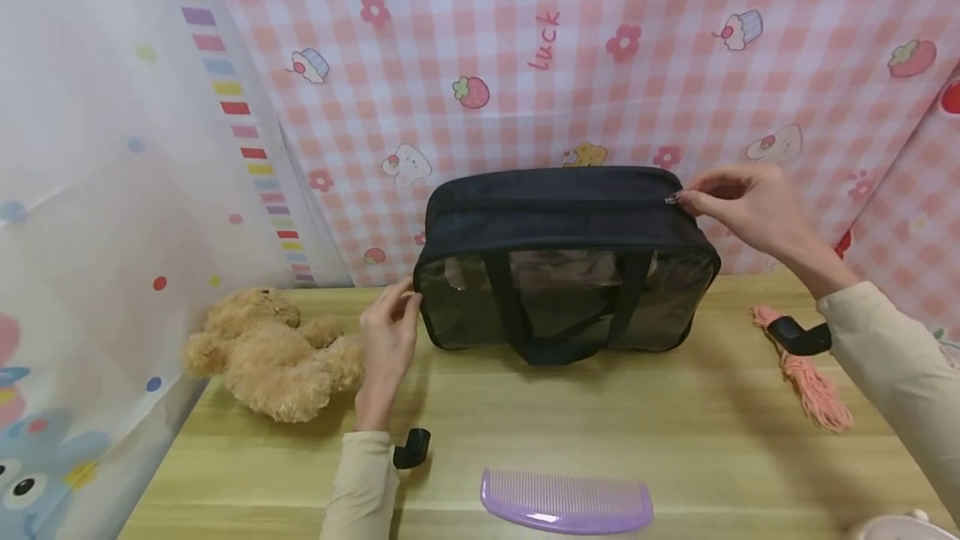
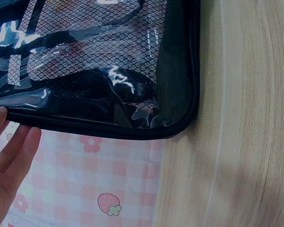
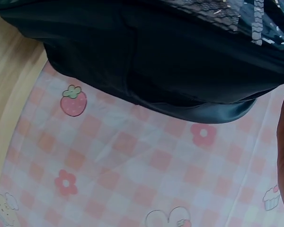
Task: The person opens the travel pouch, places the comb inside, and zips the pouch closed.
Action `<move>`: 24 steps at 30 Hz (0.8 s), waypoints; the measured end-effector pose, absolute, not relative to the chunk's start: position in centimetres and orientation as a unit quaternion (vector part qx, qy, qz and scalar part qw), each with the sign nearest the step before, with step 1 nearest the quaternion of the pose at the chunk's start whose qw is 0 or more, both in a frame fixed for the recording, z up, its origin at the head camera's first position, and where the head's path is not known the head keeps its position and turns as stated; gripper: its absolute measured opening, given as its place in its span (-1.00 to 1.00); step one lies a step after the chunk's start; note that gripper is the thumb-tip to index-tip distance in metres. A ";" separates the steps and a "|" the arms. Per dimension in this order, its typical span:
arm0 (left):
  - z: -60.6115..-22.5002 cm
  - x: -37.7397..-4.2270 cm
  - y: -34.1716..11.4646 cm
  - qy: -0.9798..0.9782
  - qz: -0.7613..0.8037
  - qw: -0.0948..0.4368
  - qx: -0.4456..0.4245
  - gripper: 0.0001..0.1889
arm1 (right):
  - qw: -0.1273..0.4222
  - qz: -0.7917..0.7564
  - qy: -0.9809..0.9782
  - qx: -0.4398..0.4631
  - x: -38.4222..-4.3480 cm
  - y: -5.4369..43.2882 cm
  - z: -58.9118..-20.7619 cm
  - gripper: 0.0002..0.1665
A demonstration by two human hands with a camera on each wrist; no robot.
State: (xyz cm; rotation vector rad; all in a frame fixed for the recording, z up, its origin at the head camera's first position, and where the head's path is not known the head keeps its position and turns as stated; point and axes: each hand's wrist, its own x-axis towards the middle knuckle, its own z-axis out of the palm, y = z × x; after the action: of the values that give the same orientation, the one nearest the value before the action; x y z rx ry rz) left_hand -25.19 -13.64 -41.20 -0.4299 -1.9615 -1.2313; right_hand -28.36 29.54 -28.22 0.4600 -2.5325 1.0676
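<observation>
A black toiletry bag with a see-through front (image 1: 465, 307) stands upright at the back of the table, its black strap handle (image 1: 558, 354) hanging down in front. At the bag's top right end, my right hand (image 1: 757, 207) pinches the zipper pull (image 1: 672, 198) between thumb and fingertips. The zipper line along the top looks closed. My left hand (image 1: 388, 340) holds the bag's left edge. In the left wrist view, the thumb of the left hand (image 2: 12, 163) lies at the rim and its fingers reach behind. The right wrist view shows the bag's dark side panel (image 3: 132, 61).
A fluffy tan teddy bear (image 1: 277, 357) lies left of my left hand. A purple comb (image 1: 566, 502) is near the front edge. On the right is a bundle of pink cord (image 1: 813, 390). Part of a pale round object (image 1: 903, 527) shows at bottom right. A checked cloth (image 1: 525, 123) hangs behind.
</observation>
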 end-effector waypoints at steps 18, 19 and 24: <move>-38.9 -24.0 -12.4 -0.778 -0.477 0.379 -0.153 -0.79 | 0.141 0.381 -0.887 0.220 -29.8 26.9 -25.5 -0.82; -39.0 -24.1 -12.4 -0.778 -0.478 0.378 -0.152 -0.79 | 0.142 0.375 -0.888 0.225 -29.9 26.8 -25.4 -0.83; -40.2 -24.9 -12.8 -0.777 -0.489 0.371 -0.143 -0.79 | 0.135 0.345 -0.896 0.245 -30.2 26.3 -24.8 -0.84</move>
State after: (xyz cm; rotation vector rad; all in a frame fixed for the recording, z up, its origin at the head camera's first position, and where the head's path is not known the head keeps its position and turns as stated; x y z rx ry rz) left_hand -24.86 -12.76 -40.16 -0.3661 -1.9927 -1.2530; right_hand -30.18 26.28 -24.84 0.7089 -2.5960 1.0001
